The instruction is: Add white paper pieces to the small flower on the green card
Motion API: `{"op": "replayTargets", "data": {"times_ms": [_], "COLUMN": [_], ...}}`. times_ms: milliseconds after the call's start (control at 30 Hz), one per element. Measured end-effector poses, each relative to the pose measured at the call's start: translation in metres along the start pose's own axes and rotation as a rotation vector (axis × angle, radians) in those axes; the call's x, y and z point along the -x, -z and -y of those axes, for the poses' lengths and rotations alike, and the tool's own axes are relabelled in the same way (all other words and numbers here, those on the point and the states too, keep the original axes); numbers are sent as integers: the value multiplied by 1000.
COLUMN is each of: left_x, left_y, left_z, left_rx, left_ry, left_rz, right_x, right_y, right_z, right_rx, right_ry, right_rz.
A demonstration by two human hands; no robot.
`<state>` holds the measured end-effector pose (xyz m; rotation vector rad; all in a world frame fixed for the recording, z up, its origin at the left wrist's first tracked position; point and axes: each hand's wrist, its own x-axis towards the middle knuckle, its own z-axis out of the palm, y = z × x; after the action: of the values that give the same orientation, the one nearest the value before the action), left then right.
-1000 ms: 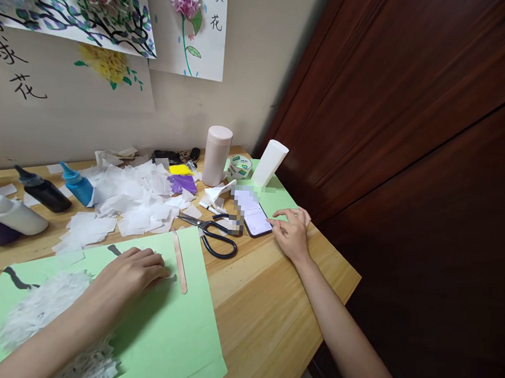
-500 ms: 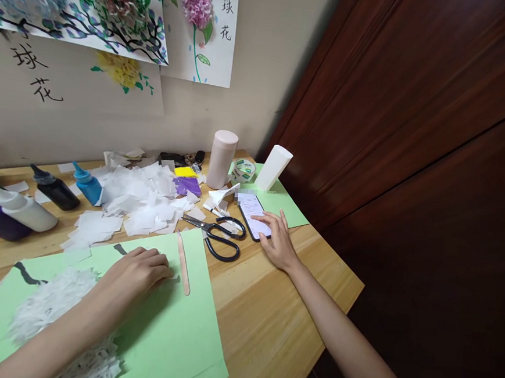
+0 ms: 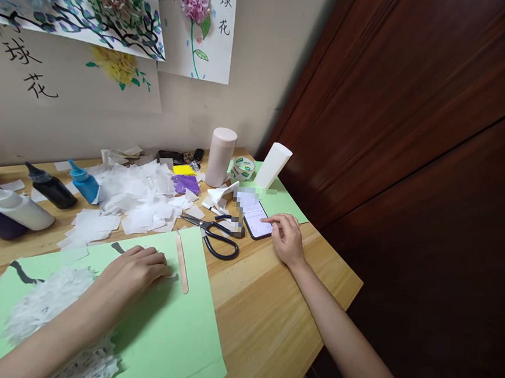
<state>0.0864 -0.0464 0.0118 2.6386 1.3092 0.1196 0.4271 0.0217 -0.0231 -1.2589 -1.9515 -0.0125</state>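
My right hand [image 3: 288, 241] has its index finger stretched onto the lit screen of a smartphone [image 3: 253, 212], the other fingers curled and holding nothing. The phone lies on the table; part of its screen is blurred out. My left hand [image 3: 143, 268] rests on a green sheet of paper [image 3: 171, 334], fingers bent and closed, their tips hidden. A small greyish mark or scrap shows at its fingertips. Beneath my left forearm is a ruffled white paper flower ball [image 3: 46, 301]. A wooden craft stick [image 3: 182, 264] lies right of that hand, and black-handled scissors [image 3: 220, 233] lie between both hands.
White paper squares [image 3: 138, 192] are heaped at the back. Paint bottles, including a blue one [image 3: 84, 183], lie at the left. A pinkish cup [image 3: 221, 157], tape roll [image 3: 242, 168] and white tube [image 3: 274, 164] stand near the wall. A dark wooden panel [image 3: 433, 168] borders the right.
My right hand has drawn back rightward from the phone screen, its fingers curling until just the index reaches it. My left hand stays in place on the green paper.
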Motion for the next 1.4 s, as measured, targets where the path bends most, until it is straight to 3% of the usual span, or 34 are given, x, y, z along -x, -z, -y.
{"op": "replayTargets", "data": {"times_ms": [233,400,600,867,1067,1400], "left_x": [-1,0,0,-1,1,1], "left_y": [0,2,5,5,8,2], "left_z": [0,-2,-3,-3,-5,0], "left_rx": [18,19,33,31,37,32], "left_ry": [5,17,16,-10,6,-24], "left_rz": [15,21,-1,-44,-28,-28], "right_x": [-1,0,-1,-1,-1,1], "right_y": [-2,-2,-7,-10,-8,8], "right_z": [4,4,9,7,6,-6], "right_rx": [1,-12,-34,-32,-30,111], "right_ry": [37,33,25,78,39,-150], "right_rz": [60,35,182,247,118,-138]}}
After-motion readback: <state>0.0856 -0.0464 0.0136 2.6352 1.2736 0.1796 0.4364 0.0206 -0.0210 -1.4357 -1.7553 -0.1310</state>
